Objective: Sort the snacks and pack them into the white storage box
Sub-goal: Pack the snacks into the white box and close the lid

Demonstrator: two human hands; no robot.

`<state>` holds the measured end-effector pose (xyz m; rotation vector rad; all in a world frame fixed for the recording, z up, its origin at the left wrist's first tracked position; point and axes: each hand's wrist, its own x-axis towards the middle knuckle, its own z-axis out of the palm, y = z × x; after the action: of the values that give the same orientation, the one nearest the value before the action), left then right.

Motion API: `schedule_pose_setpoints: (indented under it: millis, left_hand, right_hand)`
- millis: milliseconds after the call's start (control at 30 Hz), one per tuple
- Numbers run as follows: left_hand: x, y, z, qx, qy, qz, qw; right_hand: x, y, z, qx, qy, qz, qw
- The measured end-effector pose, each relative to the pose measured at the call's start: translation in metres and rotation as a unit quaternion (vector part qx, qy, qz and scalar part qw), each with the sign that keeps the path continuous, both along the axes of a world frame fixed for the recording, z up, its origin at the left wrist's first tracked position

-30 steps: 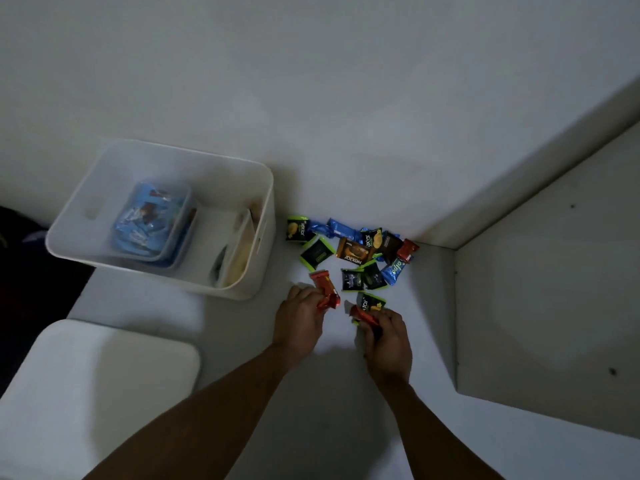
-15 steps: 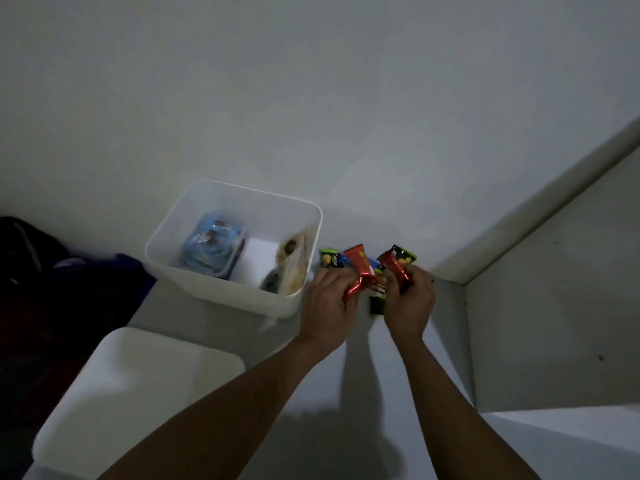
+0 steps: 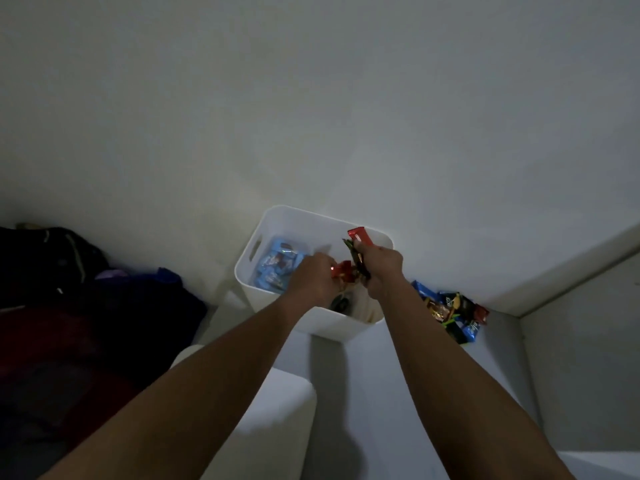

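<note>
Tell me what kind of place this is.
Probably a dim room in a home: a plain white wall, a heap of dark clothes or bags at the left, and a white storage box beside loose snack packets on a white surface.

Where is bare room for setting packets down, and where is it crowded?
Bare: the far middle of the box, between blue packets and right hand; the surface between right forearm and side wall. Crowded: the box's near right corner, the snack pile.
</note>
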<state>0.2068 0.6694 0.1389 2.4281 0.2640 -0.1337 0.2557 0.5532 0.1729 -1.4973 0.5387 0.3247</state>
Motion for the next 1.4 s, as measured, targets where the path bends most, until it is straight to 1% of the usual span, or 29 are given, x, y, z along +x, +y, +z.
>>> schedule_pose_setpoints:
  millis: [100,167,233,300,400,567,767,833,900,1033,1167,1233,1300,1400]
  left_hand:
    - [0.007,0.008,-0.007,-0.001,0.014,-0.023,1.000]
    - [0.009,0.011,-0.013,-0.019,0.022,-0.032,0.999]
    - [0.009,0.014,-0.018,-0.032,0.026,-0.042,0.998]
    - [0.009,0.015,-0.022,-0.041,0.019,-0.049,0.998]
    - [0.008,0.017,-0.024,-0.030,0.009,-0.032,0.999]
    - [0.008,0.011,-0.019,0.003,-0.028,-0.001,1.000]
    - [0.009,-0.007,-0.010,0.018,-0.055,0.049,0.997]
    - [0.007,-0.015,-0.005,0.018,-0.052,0.052,0.997]
    - [0.006,-0.024,-0.001,0.018,-0.059,0.053,0.997]
    - [0.006,-0.054,0.010,0.005,-0.099,0.045,0.994]
    - [0.014,-0.103,0.018,0.016,-0.185,0.011,0.983]
    - [0.020,-0.130,0.015,0.025,-0.211,-0.017,0.977]
    - [0.025,-0.156,0.006,0.029,-0.207,-0.051,0.976]
    - [0.028,-0.191,-0.021,0.027,-0.159,-0.077,0.984]
  right_hand:
    - [0.003,0.014,-0.005,0.025,0.047,0.023,0.998]
    - [0.008,0.018,-0.014,0.043,0.043,0.027,0.998]
    - [0.014,0.016,-0.023,0.040,0.026,0.024,0.999]
    - [0.007,0.018,-0.014,0.053,0.031,0.023,0.998]
    - [-0.001,0.014,-0.003,0.070,0.035,-0.002,0.997]
    - [-0.008,0.000,0.004,0.071,0.021,-0.026,0.997]
    - [-0.012,-0.021,0.008,0.143,-0.005,0.005,0.990]
    - [-0.010,-0.029,0.009,0.147,-0.006,0.008,0.989]
    - [-0.009,-0.038,0.011,0.142,-0.016,0.004,0.990]
    - [-0.001,-0.071,0.005,0.123,-0.039,-0.021,0.991]
    - [0.009,-0.121,-0.010,0.096,-0.051,-0.047,0.993]
    - [0.013,-0.149,-0.022,0.077,-0.050,-0.055,0.994]
    - [0.016,-0.177,-0.035,0.048,-0.046,-0.063,0.996]
    - [0.017,-0.214,-0.062,0.001,-0.034,-0.067,0.997]
